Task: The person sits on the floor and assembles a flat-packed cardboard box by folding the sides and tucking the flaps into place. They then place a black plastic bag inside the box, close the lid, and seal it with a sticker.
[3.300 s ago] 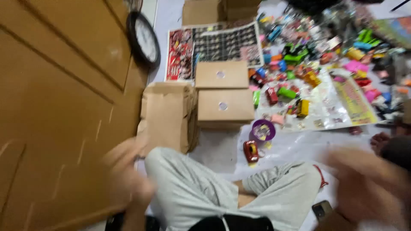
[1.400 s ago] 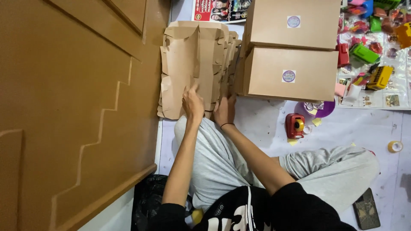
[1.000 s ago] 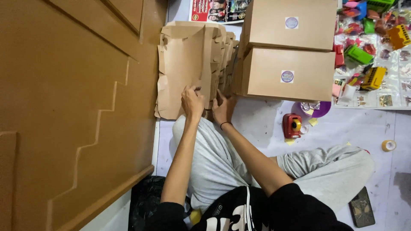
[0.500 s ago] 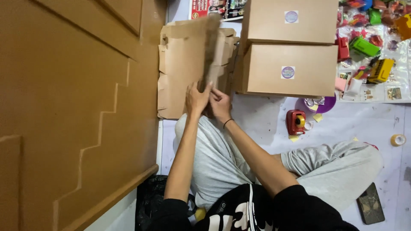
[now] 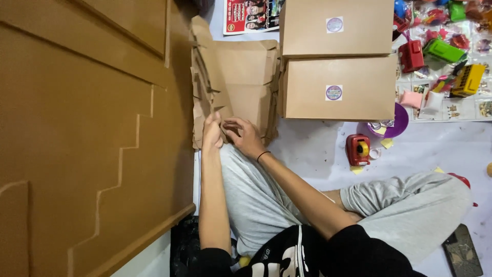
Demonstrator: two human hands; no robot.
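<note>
Both hands have slid lower on the flat cardboard stack (image 5: 241, 82), leaning by the wooden door (image 5: 92, 128); left hand (image 5: 211, 132) and right hand (image 5: 245, 137) pinch its bottom edge, fingers closed. Tugging one sheet could topple the loose pile

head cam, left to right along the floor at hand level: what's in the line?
Wooden door → left hand → right hand, both on the stack of flat cardboard → red tape dispenser → purple dish.
</note>
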